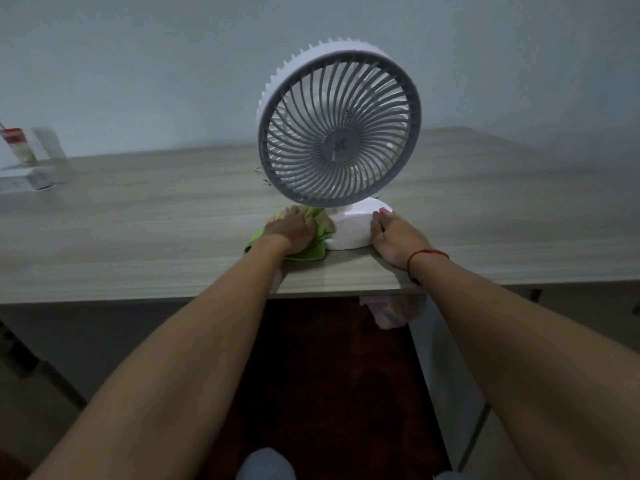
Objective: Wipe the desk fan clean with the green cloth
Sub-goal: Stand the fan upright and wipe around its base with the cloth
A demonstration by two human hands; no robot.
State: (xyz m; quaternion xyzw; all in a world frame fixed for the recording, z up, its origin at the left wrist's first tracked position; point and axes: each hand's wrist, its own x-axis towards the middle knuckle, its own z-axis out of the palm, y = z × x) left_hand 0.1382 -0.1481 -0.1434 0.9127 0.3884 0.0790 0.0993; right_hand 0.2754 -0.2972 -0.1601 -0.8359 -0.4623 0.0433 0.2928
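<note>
A white desk fan [339,129] with a grey round grille stands upright on its white oval base [353,230], near the front edge of a wooden desk [138,230]. The green cloth [311,251] lies bunched on the desk against the left side of the base. My left hand [294,230] lies flat on top of the cloth, fingers pointing toward the fan's stem. My right hand [391,237] rests against the right side of the base, fingers straight along its edge. A red string circles that wrist.
At the far left of the desk stand a blurred clear container with red and green contents [19,147] and a white box [24,178]. A thin cable [263,178] trails behind the fan. A pink bag [391,310] hangs under the desk edge. A plain wall rises behind.
</note>
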